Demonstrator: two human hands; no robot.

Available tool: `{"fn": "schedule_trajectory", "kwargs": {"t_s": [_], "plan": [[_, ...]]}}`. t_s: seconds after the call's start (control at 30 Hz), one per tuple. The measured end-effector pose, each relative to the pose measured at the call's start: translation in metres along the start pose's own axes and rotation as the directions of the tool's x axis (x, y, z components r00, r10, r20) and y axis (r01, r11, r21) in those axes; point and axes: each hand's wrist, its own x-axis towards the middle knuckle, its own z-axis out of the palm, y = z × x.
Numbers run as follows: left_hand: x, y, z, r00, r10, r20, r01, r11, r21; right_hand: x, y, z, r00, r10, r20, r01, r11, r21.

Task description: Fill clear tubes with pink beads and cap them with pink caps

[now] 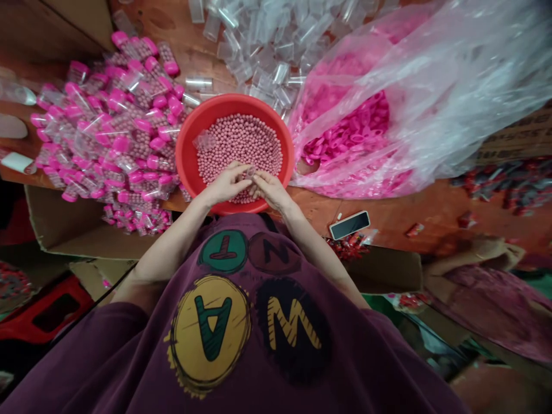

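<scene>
Both my hands meet over the near side of a red basin (pixel 183 146) holding many small pink beads (pixel 241 141). My left hand (pixel 227 183) is closed, its thumb and fingers pinching what looks like a small clear plastic container (pixel 250 172). Against it, my right hand (pixel 272 190) is closed too, with bent fingertips; what they hold is partly hidden. A clear empty container (pixel 204 140) lies on the beads at the basin's left side.
Left of the basin is a heap of bead-filled containers with pink caps (pixel 116 126). Empty clear containers (pixel 276 46) lie behind it. A plastic bag (pixel 414 103) of loose pink caps (pixel 353 135) stands right. A phone (pixel 350 225) rests near the table edge, above an open cardboard box (pixel 388 270).
</scene>
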Motion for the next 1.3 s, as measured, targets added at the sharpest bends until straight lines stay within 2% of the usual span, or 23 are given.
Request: {"fn": "schedule_trajectory", "kwargs": {"t_s": [0.1, 0.13, 0.2, 0.27, 0.3, 0.33, 0.37, 0.43, 0.47, 0.53, 0.63, 0.7, 0.8, 0.9, 0.93, 1.0, 1.03, 1.1, 1.17, 1.23, 1.3], "plan": [[-0.001, -0.008, -0.005, 0.999, -0.046, -0.01, 0.045, 0.997, -0.056, -0.007, -0.007, -0.005, 1.0, 0.022, 0.0, -0.022, 0.998, -0.051], [-0.003, -0.013, -0.008, 0.997, -0.076, -0.031, 0.076, 0.997, -0.008, -0.011, -0.011, -0.011, 1.0, 0.014, -0.009, -0.015, 0.996, -0.087], [-0.007, -0.022, -0.017, 0.984, -0.133, -0.116, 0.156, 0.963, 0.219, -0.019, -0.02, -0.034, 0.999, -0.018, -0.05, 0.01, 0.988, -0.156], [-0.011, -0.03, -0.026, 0.964, -0.172, -0.2, 0.249, 0.847, 0.47, -0.022, -0.03, -0.068, 0.983, -0.074, -0.166, 0.034, 0.973, -0.228], [-0.012, -0.033, -0.028, 0.955, -0.193, -0.224, 0.287, 0.787, 0.546, -0.021, -0.034, -0.088, 0.957, -0.115, -0.267, 0.034, 0.956, -0.291], [-0.012, -0.035, -0.028, 0.948, -0.216, -0.234, 0.315, 0.745, 0.588, -0.018, -0.037, -0.106, 0.909, -0.172, -0.38, 0.012, 0.921, -0.389], [-0.01, -0.037, -0.025, 0.943, -0.237, -0.234, 0.332, 0.723, 0.605, -0.013, -0.039, -0.123, 0.847, -0.247, -0.471, -0.033, 0.859, -0.511], [-0.002, -0.036, -0.013, 0.94, -0.256, -0.227, 0.342, 0.72, 0.604, 0.002, -0.039, -0.146, 0.764, -0.408, -0.5, -0.127, 0.665, -0.736], [0.005, -0.034, -0.003, 0.939, -0.263, -0.22, 0.343, 0.719, 0.604, 0.01, -0.038, -0.151, 0.749, -0.455, -0.482, -0.181, 0.559, -0.809], [0.02, -0.029, 0.019, 0.944, -0.269, -0.189, 0.328, 0.727, 0.604, 0.025, -0.036, -0.152, 0.756, -0.468, -0.457, -0.281, 0.398, -0.873], [0.043, -0.021, 0.047, 0.976, -0.208, -0.068, 0.211, 0.813, 0.543, 0.036, -0.033, -0.144, 0.772, -0.415, -0.481, -0.377, 0.31, -0.873], [0.054, -0.019, 0.056, 0.991, -0.133, -0.016, 0.128, 0.907, 0.401, 0.035, -0.033, -0.143, 0.772, -0.412, -0.483, -0.381, 0.309, -0.872], [0.057, -0.017, 0.053, 0.995, -0.066, -0.079, 0.078, 0.984, 0.161, 0.025, -0.031, -0.151, 0.744, -0.467, -0.477, -0.337, 0.355, -0.872], [0.042, -0.008, 0.038, 0.988, -0.073, -0.135, 0.061, 0.994, -0.096, 0.009, -0.025, -0.162, 0.677, -0.528, -0.513, -0.201, 0.537, -0.819], [0.034, -0.003, 0.032, 0.989, -0.084, -0.12, 0.057, 0.975, -0.217, 0.004, -0.023, -0.163, 0.658, -0.525, -0.54, -0.136, 0.623, -0.77], [0.018, 0.007, 0.021, 0.993, -0.107, -0.043, 0.074, 0.877, -0.475, -0.004, -0.02, -0.161, 0.643, -0.487, -0.591, 0.01, 0.777, -0.63], [0.011, 0.011, 0.017, 0.994, -0.112, 0.004, 0.094, 0.808, -0.582, -0.007, -0.019, -0.158, 0.645, -0.472, -0.601, 0.083, 0.825, -0.559], [0.001, 0.016, 0.01, 0.989, -0.124, 0.08, 0.144, 0.691, -0.708, -0.009, -0.02, -0.147, 0.659, -0.47, -0.588, 0.205, 0.864, -0.461], [-0.001, 0.013, 0.007, 0.983, -0.164, 0.088, 0.177, 0.682, -0.71, -0.009, -0.022, -0.132, 0.68, -0.487, -0.547, 0.276, 0.862, -0.425], [0.002, 0.003, 0.004, 0.971, -0.241, 0.007, 0.201, 0.794, -0.573, -0.008, -0.025, -0.117, 0.713, -0.484, -0.508, 0.287, 0.862, -0.418], [0.008, -0.011, 0.003, 0.946, -0.303, -0.114, 0.256, 0.915, -0.312, -0.008, -0.025, -0.105, 0.747, -0.461, -0.479, 0.265, 0.867, -0.422]]}}
